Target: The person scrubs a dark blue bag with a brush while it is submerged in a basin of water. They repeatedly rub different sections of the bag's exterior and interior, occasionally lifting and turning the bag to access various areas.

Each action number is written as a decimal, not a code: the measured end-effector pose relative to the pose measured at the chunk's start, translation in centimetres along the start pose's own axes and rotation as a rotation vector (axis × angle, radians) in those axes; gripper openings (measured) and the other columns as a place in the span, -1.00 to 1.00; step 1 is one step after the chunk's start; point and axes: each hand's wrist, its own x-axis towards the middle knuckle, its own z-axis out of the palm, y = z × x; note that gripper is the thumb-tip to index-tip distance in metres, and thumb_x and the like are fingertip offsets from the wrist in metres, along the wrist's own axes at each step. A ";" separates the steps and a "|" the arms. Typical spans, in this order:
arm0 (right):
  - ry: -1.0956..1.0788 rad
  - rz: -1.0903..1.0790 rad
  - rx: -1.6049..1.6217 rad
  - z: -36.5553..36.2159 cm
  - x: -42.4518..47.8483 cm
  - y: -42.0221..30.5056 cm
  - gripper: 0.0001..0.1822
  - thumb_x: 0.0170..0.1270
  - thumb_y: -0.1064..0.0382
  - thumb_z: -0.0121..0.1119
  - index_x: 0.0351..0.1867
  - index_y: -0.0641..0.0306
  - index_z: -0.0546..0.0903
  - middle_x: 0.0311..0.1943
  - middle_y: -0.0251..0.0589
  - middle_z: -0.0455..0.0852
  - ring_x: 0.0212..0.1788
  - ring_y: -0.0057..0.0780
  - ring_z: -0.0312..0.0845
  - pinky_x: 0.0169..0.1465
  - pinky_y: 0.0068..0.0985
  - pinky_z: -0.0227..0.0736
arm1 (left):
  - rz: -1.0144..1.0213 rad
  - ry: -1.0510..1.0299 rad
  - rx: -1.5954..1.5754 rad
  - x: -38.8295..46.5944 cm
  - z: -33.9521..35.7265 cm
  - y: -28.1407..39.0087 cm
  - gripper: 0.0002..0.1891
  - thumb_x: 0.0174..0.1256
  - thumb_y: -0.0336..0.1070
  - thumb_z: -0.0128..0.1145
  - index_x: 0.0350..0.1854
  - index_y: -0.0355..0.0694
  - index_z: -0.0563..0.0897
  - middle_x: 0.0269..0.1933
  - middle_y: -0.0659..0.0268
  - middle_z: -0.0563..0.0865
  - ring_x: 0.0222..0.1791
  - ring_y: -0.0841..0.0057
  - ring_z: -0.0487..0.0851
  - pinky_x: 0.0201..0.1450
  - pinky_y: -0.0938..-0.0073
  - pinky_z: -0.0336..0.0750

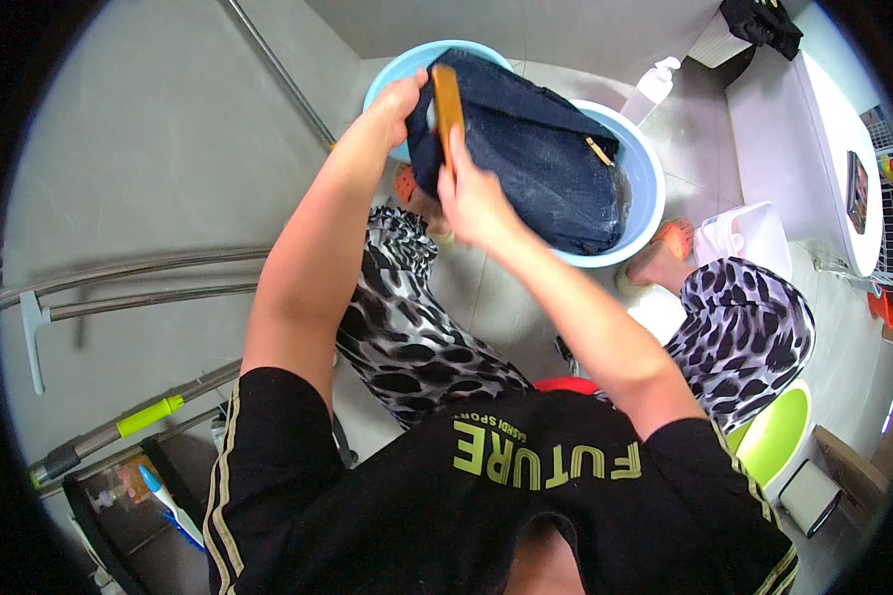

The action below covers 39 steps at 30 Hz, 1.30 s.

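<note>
A dark blue fabric item (pixel 532 160), seemingly wet and with a small tan tab near one edge, lies across two light blue plastic basins. The larger visible basin (pixel 649 216) on the right holds some water under the fabric; the other basin (pixel 387 71) is behind, at the upper left. My left hand (pixel 400 104) grips the fabric's left edge. In my right hand (pixel 470 197) is a wooden-backed brush (pixel 449 104), its bristle side against or close to the fabric's left part; the contact is blurred.
A pump bottle (pixel 649 93) stands behind the right basin. A clear plastic container (pixel 763 230) is beside my orange-shod foot. Metal rails (pixel 156 271) run along the left wall. A green basin (pixel 781 435) lies at lower right, and a white counter (pixel 826 141) edges the right.
</note>
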 end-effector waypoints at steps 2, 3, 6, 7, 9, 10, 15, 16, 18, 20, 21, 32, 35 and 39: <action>0.088 0.031 0.000 -1.0 2.8 -0.8 -0.35 0.37 0.19 -0.11 0.42 0.29 0.00 -0.49 0.28 0.62 -0.41 0.07 0.65 -0.28 -0.16 0.55 | -0.001 -0.059 -0.136 0.8 1.0 0.3 -0.59 0.48 -0.05 -0.17 0.09 -0.25 0.55 0.03 0.17 0.67 -0.01 0.32 0.62 0.15 0.23 0.46; 0.057 0.053 0.076 -1.4 2.4 -2.1 -0.35 0.37 0.20 -0.10 0.43 0.28 -0.01 -0.49 0.27 0.62 -0.41 0.06 0.66 -0.28 -0.17 0.56 | -0.008 -0.073 -0.188 0.9 1.1 0.5 -0.59 0.48 -0.06 -0.19 0.09 -0.24 0.55 0.03 0.17 0.66 -0.02 0.33 0.62 0.15 0.25 0.46; 0.033 -0.019 0.151 -0.3 -2.9 -3.0 -0.32 0.36 0.22 -0.09 0.45 0.24 -0.04 -0.53 0.24 0.62 -0.44 -0.01 0.68 -0.29 -0.19 0.57 | -0.044 0.048 -0.208 0.5 1.1 0.7 -0.64 0.47 -0.13 -0.22 0.01 -0.24 0.57 -0.05 0.18 0.69 -0.08 0.33 0.64 0.08 0.22 0.51; 0.012 -0.136 0.226 0.3 -5.2 -2.7 -0.30 0.34 0.28 -0.09 0.43 0.28 -0.10 -0.45 0.34 0.64 -0.36 0.26 0.61 -0.19 0.02 0.51 | -0.096 0.114 -0.232 -1.3 1.7 1.2 -0.65 0.47 -0.15 -0.22 0.00 -0.24 0.57 -0.07 0.18 0.69 -0.11 0.33 0.65 0.06 0.20 0.51; 0.037 -0.108 0.102 0.5 -4.9 -2.2 -0.28 0.34 0.25 -0.10 0.44 0.26 -0.16 -0.43 0.33 0.64 -0.37 0.24 0.61 -0.19 0.00 0.52 | -0.054 0.052 -0.238 -0.4 1.8 0.4 -0.66 0.46 -0.16 -0.20 -0.02 -0.24 0.57 -0.10 0.18 0.69 -0.13 0.34 0.65 0.00 0.19 0.55; 0.029 -0.070 0.051 0.2 -3.6 -2.0 -0.28 0.35 0.23 -0.12 0.45 0.22 -0.17 -0.45 0.33 0.63 -0.42 0.21 0.61 -0.25 -0.04 0.53 | -0.021 0.023 -0.250 0.1 2.0 0.3 -0.66 0.46 -0.15 -0.20 -0.02 -0.23 0.58 -0.10 0.19 0.69 -0.14 0.35 0.65 -0.02 0.19 0.56; 0.026 0.082 0.025 -1.3 0.4 -1.3 -0.28 0.37 0.16 -0.12 0.48 0.03 -0.15 -0.49 0.31 0.62 -0.49 0.15 0.61 -0.35 -0.13 0.55 | 0.061 -0.034 -0.220 1.8 2.0 0.5 -0.65 0.48 -0.17 -0.24 -0.08 -0.22 0.61 -0.15 0.22 0.71 -0.20 0.38 0.68 -0.11 0.23 0.60; 0.003 0.131 0.057 -1.4 -0.1 -1.2 -0.30 0.36 0.15 -0.12 0.48 -0.06 -0.10 -0.48 0.26 0.63 -0.45 0.12 0.63 -0.30 -0.14 0.54 | 0.057 -0.084 -0.260 1.5 1.3 0.5 -0.65 0.48 -0.17 -0.24 -0.06 -0.22 0.61 -0.15 0.22 0.71 -0.18 0.40 0.68 -0.09 0.24 0.59; 0.062 0.070 -0.114 -3.0 -1.2 0.5 -0.32 0.37 0.12 -0.11 0.47 -0.08 -0.06 -0.48 0.26 0.63 -0.40 0.14 0.63 -0.23 -0.09 0.52 | 0.047 -0.092 -0.212 3.2 1.6 0.2 -0.65 0.49 -0.17 -0.22 -0.04 -0.24 0.60 -0.08 0.18 0.70 -0.13 0.38 0.67 0.03 0.26 0.54; 0.027 0.071 -0.117 -4.9 -3.2 1.2 -0.32 0.36 0.12 -0.08 0.47 -0.06 -0.03 -0.48 0.29 0.62 -0.37 0.18 0.62 -0.24 -0.07 0.50 | 0.006 -0.062 -0.235 1.8 3.0 0.5 -0.68 0.47 -0.19 -0.15 -0.03 -0.30 0.59 -0.02 0.13 0.69 -0.09 0.30 0.66 0.14 0.26 0.48; 0.020 0.051 -0.065 -5.5 -4.8 1.2 -0.32 0.36 0.14 -0.06 0.47 -0.06 -0.01 -0.49 0.28 0.62 -0.38 0.16 0.63 -0.27 -0.10 0.50 | -0.012 0.024 -0.159 2.0 2.9 0.4 -0.67 0.45 -0.17 -0.10 -0.01 -0.32 0.57 0.00 0.11 0.68 -0.05 0.29 0.64 0.19 0.27 0.43; 0.147 0.058 0.113 -3.7 -1.0 -1.7 -0.38 0.37 0.22 -0.07 0.45 -0.03 0.10 -0.47 0.17 0.61 -0.44 -0.07 0.65 -0.26 -0.26 0.53 | 0.077 -0.011 -0.312 1.2 5.0 0.8 -0.71 0.48 -0.16 -0.19 -0.14 -0.15 0.60 -0.15 0.27 0.69 -0.24 0.35 0.60 -0.07 0.24 0.51; 0.101 0.053 -0.038 -3.6 -3.3 -2.3 -0.35 0.37 0.23 -0.10 0.46 0.02 0.02 -0.44 0.29 0.62 -0.37 0.08 0.66 -0.19 -0.24 0.55 | 0.076 -0.009 -0.320 1.9 4.9 0.2 -0.68 0.49 -0.17 -0.27 -0.18 -0.13 0.60 -0.20 0.30 0.69 -0.25 0.34 0.61 -0.04 0.23 0.52; -0.008 0.085 -0.080 -3.6 -7.8 -3.8 -0.36 0.35 0.24 -0.10 0.44 0.15 0.04 -0.40 0.37 0.61 -0.27 0.14 0.64 -0.15 -0.19 0.54 | 0.000 0.031 -0.447 -1.4 5.9 0.7 -0.71 0.46 -0.20 -0.19 -0.12 -0.22 0.58 -0.14 0.22 0.67 -0.18 0.30 0.60 0.02 0.16 0.50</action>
